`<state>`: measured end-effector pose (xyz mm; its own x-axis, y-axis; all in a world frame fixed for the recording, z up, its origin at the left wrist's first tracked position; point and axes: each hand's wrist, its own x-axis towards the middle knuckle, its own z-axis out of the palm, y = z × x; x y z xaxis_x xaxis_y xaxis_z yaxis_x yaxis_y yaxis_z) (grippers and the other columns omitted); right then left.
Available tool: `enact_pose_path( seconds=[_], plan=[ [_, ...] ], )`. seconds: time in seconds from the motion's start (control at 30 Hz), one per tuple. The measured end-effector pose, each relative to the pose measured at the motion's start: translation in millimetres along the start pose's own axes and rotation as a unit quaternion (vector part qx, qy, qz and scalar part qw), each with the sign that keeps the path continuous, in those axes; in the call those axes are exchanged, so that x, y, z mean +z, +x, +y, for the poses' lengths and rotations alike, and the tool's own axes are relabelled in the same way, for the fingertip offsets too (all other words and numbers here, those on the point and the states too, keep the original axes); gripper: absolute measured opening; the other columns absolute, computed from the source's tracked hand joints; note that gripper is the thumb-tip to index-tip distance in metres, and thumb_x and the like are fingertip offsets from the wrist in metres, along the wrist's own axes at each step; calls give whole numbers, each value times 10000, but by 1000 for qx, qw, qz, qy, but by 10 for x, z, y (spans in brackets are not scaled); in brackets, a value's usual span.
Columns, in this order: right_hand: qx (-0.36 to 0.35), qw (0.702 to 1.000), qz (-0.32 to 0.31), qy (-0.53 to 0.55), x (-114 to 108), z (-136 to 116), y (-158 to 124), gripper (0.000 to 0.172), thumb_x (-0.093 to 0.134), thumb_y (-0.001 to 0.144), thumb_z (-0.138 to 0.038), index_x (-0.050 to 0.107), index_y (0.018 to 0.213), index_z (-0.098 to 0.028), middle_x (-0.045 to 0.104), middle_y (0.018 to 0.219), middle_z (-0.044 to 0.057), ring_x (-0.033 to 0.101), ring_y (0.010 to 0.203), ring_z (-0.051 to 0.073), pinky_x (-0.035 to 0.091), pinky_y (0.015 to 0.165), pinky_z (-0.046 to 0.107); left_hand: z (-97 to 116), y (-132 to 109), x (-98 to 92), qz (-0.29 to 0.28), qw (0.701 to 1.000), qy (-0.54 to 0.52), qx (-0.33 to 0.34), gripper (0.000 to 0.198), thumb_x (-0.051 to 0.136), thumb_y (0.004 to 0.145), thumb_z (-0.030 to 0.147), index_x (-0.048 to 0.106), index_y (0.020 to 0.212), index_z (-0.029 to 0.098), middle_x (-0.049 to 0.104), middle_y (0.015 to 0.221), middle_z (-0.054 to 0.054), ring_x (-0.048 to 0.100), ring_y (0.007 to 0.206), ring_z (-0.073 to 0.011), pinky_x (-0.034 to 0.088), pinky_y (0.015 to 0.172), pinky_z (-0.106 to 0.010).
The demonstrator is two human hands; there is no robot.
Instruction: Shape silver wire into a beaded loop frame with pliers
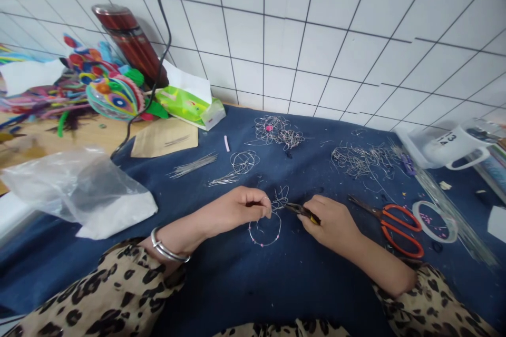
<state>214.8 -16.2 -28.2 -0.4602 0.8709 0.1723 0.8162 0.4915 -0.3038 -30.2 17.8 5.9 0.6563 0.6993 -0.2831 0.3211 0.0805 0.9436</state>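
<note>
My left hand (249,204) pinches a thin wire ring (265,245) threaded with small pink beads; the ring hangs below the fingertips. Loops of bent wire (281,196) stand out from its top. Wrapped in my right hand (330,221) is a pair of pliers (299,210) with dark jaws and a yellow-marked handle. Their jaw tips reach the bent wire just right of my left fingertips; whether they clamp it I cannot tell. Behind my left hand lie a coiled wire ring (244,162) and a bundle of short wires (223,179).
Orange-handled scissors (401,229) and a round dish of pink beads (435,222) lie at right, near long wires (458,216) and a white mug (454,146). Tangled wire (361,160) sits further back. At left are a plastic bag (79,184), tissue pack (190,107) and red flask (130,42).
</note>
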Motion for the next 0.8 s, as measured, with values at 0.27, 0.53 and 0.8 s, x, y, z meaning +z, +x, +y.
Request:
enact_pose_path(
  seconds=[0.27,0.53,0.8],
  plan=[
    [-57,990,103,75,-119,-78,-18,81,520,785,-231,566,786,-165,528,706,19,480,666,121,386,644,249,-23,12,10,11,1000,21,7,140,463,777,170,599,786,139,542,698,15,438,616,-94,348,592,-205],
    [-40,999,25,-1,-24,-157,-42,133,482,808,-243,573,750,-166,540,710,34,493,698,141,382,663,271,-33,0,18,13,998,59,10,139,457,773,169,595,773,151,514,671,28,417,591,-89,338,568,-198],
    [-50,998,39,-22,-29,-156,-33,133,484,802,-232,583,748,-161,542,715,39,495,719,150,383,677,282,-11,-5,37,2,998,56,13,154,451,782,195,598,769,155,526,667,28,423,585,-89,333,554,-193]
  ],
)
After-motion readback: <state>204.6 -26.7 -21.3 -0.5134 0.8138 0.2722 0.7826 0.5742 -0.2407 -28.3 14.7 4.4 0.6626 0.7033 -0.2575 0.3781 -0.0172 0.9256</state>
